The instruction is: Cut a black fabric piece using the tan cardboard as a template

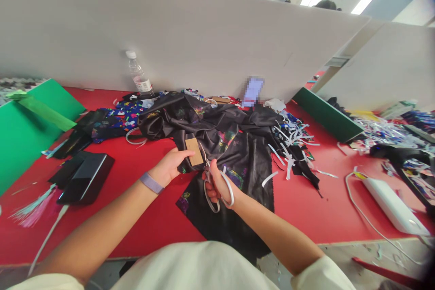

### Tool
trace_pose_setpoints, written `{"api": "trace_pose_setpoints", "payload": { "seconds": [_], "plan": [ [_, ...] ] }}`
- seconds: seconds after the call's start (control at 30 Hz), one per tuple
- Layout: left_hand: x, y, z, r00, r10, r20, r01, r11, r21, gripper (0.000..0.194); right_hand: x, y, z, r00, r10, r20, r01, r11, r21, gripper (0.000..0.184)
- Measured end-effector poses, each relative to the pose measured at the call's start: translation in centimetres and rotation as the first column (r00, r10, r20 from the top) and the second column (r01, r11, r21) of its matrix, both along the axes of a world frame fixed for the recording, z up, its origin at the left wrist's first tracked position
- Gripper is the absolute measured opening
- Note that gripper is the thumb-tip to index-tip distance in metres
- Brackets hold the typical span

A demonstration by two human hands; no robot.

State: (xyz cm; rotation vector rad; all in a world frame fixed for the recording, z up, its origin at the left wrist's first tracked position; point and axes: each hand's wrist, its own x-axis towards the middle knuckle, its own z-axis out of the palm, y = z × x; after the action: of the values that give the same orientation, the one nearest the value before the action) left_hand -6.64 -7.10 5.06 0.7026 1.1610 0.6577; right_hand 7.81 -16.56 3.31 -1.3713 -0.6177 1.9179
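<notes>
Both hands are occupied: a tan card [195,157] is pinched by the left hand [169,164], and scissors [205,197] are gripped by the right hand [220,186], their blades pointed toward eleven o'clock beside the card. Lettering on the plastic bottle [138,74] at eleven o'clock is too small to be read. Satiny black cloth [254,158] with glittery patches is spread, rumpled, beneath both hands toward the front edge. White strips [290,145] are scattered at two o'clock. Bare red counter [302,208] is left at four and seven o'clock.
</notes>
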Motion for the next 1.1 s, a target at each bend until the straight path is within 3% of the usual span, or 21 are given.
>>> {"api": "trace_pose_setpoints", "payload": {
  "seconds": [1.1],
  "plan": [
    [0.28, -0.05, 0.68, 0.999, 0.036, -0.007, -0.036, 0.999, -0.006, 0.018, 0.24, -0.17, 0.13, 0.999, -0.011, -0.035, 0.012, 0.999, 0.03, 0.068]
  ]
}}
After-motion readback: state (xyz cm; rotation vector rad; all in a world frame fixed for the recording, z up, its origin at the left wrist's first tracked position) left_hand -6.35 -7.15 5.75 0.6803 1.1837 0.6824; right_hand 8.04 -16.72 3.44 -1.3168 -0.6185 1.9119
